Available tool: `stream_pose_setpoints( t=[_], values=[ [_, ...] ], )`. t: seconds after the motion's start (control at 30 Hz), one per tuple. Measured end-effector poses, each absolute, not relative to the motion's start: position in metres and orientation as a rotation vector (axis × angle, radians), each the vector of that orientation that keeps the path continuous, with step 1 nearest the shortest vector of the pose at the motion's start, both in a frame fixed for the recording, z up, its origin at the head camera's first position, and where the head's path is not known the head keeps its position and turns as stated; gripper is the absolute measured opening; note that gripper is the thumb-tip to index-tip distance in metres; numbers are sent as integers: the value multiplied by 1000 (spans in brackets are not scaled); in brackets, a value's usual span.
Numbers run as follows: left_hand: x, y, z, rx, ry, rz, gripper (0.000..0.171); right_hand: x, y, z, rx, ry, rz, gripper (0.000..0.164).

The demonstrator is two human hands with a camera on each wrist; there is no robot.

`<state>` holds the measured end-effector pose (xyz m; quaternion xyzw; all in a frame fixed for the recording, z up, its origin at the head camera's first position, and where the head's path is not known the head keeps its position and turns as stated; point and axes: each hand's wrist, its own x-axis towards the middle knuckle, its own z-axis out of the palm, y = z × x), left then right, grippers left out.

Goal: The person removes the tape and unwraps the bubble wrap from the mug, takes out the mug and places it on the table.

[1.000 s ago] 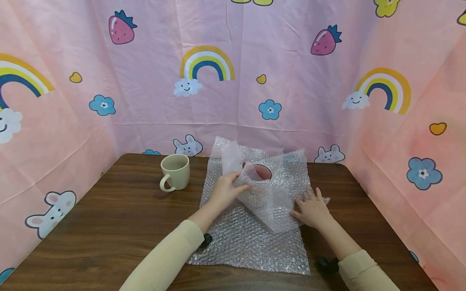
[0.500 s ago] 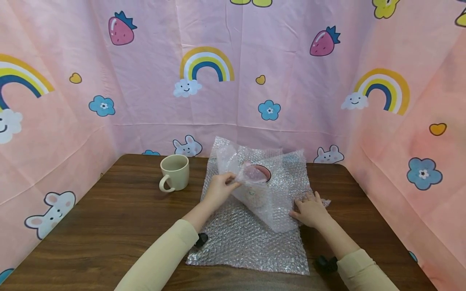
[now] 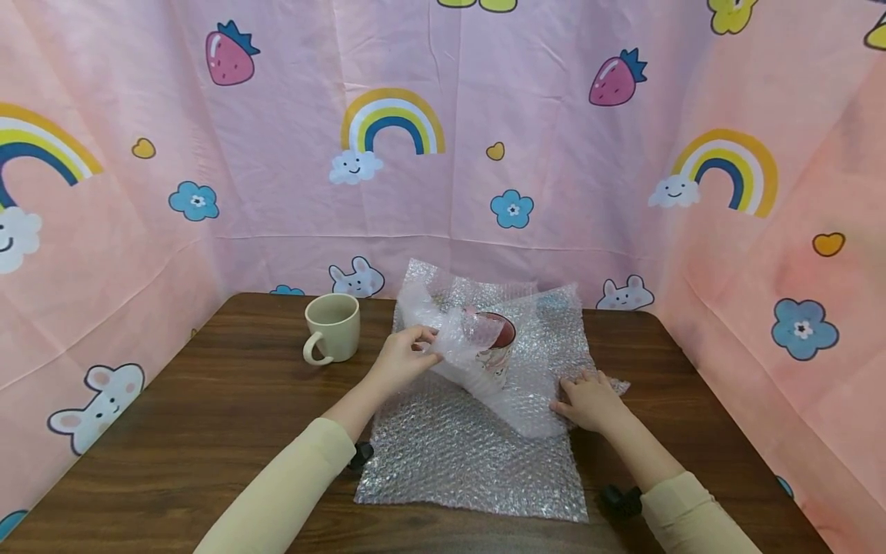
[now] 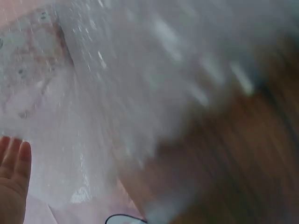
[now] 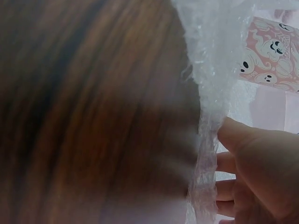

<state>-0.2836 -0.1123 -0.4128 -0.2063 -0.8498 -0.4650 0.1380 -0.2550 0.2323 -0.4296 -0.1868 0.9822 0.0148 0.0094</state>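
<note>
A pink cup (image 3: 500, 354) printed with white ghosts (image 5: 275, 46) stands upright on a sheet of bubble wrap (image 3: 477, 469). Whether it has a handle is hidden. My left hand (image 3: 401, 360) pinches a loose flap (image 3: 457, 338) of the wrap at the cup's left, and part of that flap still covers the cup's rim. On the right, my right hand (image 3: 590, 402) rests with extended fingers on the wrap's right edge. Its thumb touches that edge in the right wrist view. Motion blurs much of the left wrist view.
A beige mug (image 3: 334, 327) stands upright left of the wrap, its handle toward the front left. Beneath everything lies a dark wooden table (image 3: 208, 431). A pink patterned cloth (image 3: 291, 154) hangs behind and along both sides.
My left hand has moved left with the pinched flap, drawing it away from the cup's front. More of the cup's printed side shows now. The right hand stays in place.
</note>
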Motion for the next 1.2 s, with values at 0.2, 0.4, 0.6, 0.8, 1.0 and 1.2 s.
stream_pose_setpoints(
  t=[0.2,0.4,0.6,0.8,1.0,1.2],
  values=[
    [-285,-122,-404,-789,-2508,-1130,33,-253,231,-428,-588,3071,40,56],
    [-289,-125,-388,-898,-2601,-974,77,-252,232,-429,-577,3070,21,56],
    [-290,-125,-374,-949,-2651,-991,80,-253,232,-429,-570,3067,12,57],
    [-290,-128,-364,-906,-2626,-1098,52,-251,231,-428,-572,3065,11,57],
    [-290,-133,-361,-745,-2610,-1150,35,-249,230,-426,-575,3064,17,57],
    [-290,-137,-361,-658,-2648,-1121,27,-250,231,-429,-577,3071,15,56]
  ],
)
